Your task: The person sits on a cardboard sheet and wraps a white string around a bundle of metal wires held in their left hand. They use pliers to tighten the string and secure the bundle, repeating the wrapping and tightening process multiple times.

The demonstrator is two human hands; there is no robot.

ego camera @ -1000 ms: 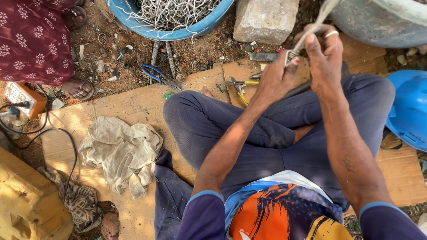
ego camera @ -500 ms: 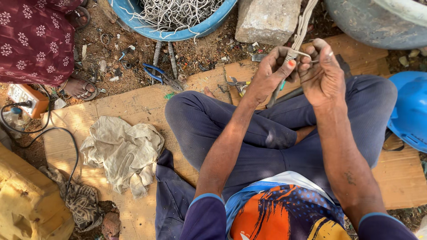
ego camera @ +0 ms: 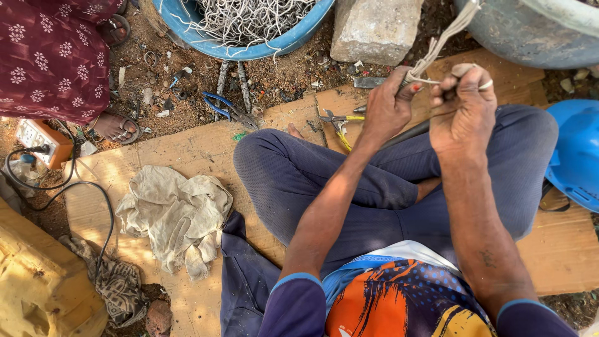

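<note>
Head view: the left hand [ego camera: 388, 106] is closed around a bundle of pale wires [ego camera: 440, 42] that runs up toward the top edge. The right hand [ego camera: 460, 103] pinches the same bundle just beside it, fingers curled; what sits under its fingertips is probably a wire end, though it is hard to tell. Both hands hover above the crossed legs. Pliers [ego camera: 337, 122] lie on the board [ego camera: 187, 150] near the left knee. The cloth [ego camera: 175, 212] lies well apart, with bare board between.

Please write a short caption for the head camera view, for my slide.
Seated cross-legged on cardboard, left hand and right hand grip a pale twisted wire bundle.
</note>
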